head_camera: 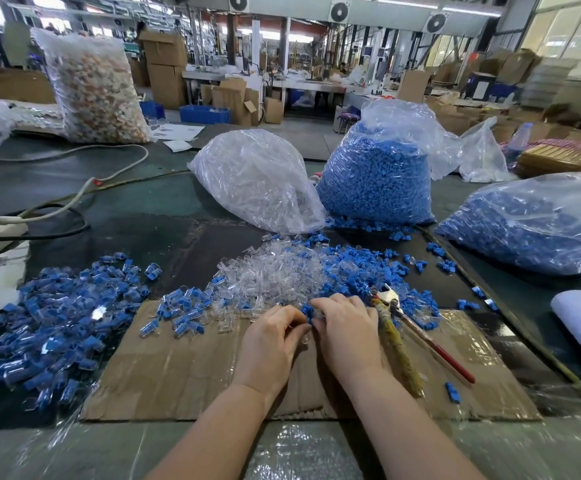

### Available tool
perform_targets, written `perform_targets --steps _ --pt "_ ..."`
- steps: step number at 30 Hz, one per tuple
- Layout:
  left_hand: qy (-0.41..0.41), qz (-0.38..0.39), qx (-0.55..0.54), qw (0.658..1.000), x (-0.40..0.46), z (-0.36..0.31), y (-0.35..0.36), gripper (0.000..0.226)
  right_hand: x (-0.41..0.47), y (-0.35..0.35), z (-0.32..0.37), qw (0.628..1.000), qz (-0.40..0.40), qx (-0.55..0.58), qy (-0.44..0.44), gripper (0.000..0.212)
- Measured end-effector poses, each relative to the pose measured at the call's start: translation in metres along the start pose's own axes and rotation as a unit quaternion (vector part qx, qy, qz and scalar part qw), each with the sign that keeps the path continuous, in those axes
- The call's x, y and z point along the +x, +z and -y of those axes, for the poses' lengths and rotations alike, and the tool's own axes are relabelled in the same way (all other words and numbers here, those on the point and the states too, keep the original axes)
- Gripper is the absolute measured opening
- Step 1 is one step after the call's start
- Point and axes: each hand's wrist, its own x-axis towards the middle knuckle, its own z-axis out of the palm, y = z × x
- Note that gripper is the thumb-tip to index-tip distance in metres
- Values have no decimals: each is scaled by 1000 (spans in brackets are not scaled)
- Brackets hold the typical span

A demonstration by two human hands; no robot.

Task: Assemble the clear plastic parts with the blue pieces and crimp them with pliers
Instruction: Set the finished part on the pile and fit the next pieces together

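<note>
Pinching a blue piece [307, 311] between both hands [271, 336] [346, 329] over the cardboard [185, 368]; grip curled tight; light, stiff, slippery, best taken by its sides. Pliers [398, 317] lying beside.

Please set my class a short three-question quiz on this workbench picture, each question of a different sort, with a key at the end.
1. True or false: the pliers are held in the right hand.
2. Multiple choice: the pile of finished blue-and-clear pieces lies (A) on the person's left, (B) on the person's right, (C) inside a bag.
3. Fill in: the two hands meet over a sheet of ____.

Key
1. False: the pliers lie on the sheet beside the right hand; both hands, left hand included, pinch small parts between them.
2. A
3. cardboard
</note>
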Motion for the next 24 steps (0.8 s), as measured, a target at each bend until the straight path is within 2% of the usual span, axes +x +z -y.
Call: perform_targets --steps 6,12,18,24 --pt "-4 -8 -2 1000 1 2 1 18 0 3 -6 1000 -10 3 -30 18" --pt "-30 -10 5 999 1 4 2 14 -7 0 -9 999 -23 33 -3 15" --pt "-40 -15 -4 999 1 5 2 9 -12 -1 -8 998 -57 8 12 12" --pt "-54 -14 -11 998 2 8 2 10 -16 -1 -7 998 -59 33 3 19"
